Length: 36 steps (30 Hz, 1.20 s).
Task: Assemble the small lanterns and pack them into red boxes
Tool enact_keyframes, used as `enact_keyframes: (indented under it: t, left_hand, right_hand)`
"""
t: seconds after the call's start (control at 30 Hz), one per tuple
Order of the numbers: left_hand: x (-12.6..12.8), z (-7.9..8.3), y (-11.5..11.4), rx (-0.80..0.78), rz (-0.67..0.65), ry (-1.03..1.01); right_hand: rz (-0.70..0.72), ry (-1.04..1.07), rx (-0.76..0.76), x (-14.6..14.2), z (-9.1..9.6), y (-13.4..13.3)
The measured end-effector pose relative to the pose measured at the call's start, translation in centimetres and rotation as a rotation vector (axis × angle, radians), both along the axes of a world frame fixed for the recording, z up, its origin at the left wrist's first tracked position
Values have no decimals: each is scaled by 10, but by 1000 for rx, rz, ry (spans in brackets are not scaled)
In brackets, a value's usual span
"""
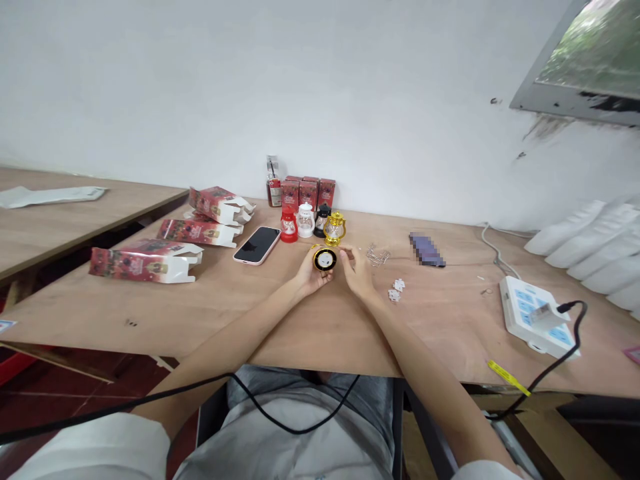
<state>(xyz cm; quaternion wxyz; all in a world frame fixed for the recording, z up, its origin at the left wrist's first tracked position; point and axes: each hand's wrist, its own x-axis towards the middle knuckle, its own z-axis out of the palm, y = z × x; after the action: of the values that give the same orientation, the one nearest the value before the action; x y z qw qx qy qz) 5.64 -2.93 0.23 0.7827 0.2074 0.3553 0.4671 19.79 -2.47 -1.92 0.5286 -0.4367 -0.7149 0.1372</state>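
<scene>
Two hands at one gold mini lantern (325, 259) | my left hand (309, 275) grip wrapped round its body, base facing me, long axis pointing away | my right hand (358, 269) just right of it, fingers curled, contact unclear | lantern held just above surface (300, 327), before standing gold lantern (335, 228).

A purple object (427, 250) was pixelated beyond recognition, small white pieces (397, 290) were too tiny to identify, and the left hand (310, 275) hid most of the gold lantern (325, 259) it held.
</scene>
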Motion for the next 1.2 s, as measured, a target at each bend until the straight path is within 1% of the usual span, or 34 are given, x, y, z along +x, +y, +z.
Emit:
enact_keyframes:
  t: [0.13, 0.23, 0.33, 0.43, 0.53, 0.6, 0.67, 0.73, 0.83, 0.93, 1.1, 1.2]
  left_hand:
    - [-1, 1, 0, -21, 32, -5]
    - [0, 0, 1, -31, 66, 9]
    - [1, -1, 2, -17, 93, 22]
    - [0, -2, 3, 9, 54, 22]
    - [0, -2, 3, 41, 18, 30]
    - [1, -2, 2, 54, 36, 32]
    - [1, -2, 2, 59, 59, 23]
    - [1, -2, 2, 55, 65, 16]
    - [1, -1, 1, 7, 52, 21]
    - [2, 1, 0, -24, 64, 27]
    - [4, 3, -2, 45, 106, 63]
    - [3, 5, -1, 53, 105, 26]
  right_hand:
    - [-192, -142, -9, 15, -8, 13]
    - [-270, -313, -66, 25, -15, 21]
    - [-263, -461, -158, 32, -20, 27]
    - [-222, -559, -241, 34, -23, 33]
    - [-185, -589, -298, 35, -26, 38]
    - [-179, -588, -316, 35, -26, 39]
    - [-184, -590, -287, 36, -26, 39]
    - [-194, -606, -220, 37, -24, 39]
    - [-212, -632, -139, 40, -19, 39]
    - [-248, -625, -124, 42, -16, 39]
    - [-252, -607, -99, 43, -16, 39]
    - [-249, -613, -100, 41, -14, 36]
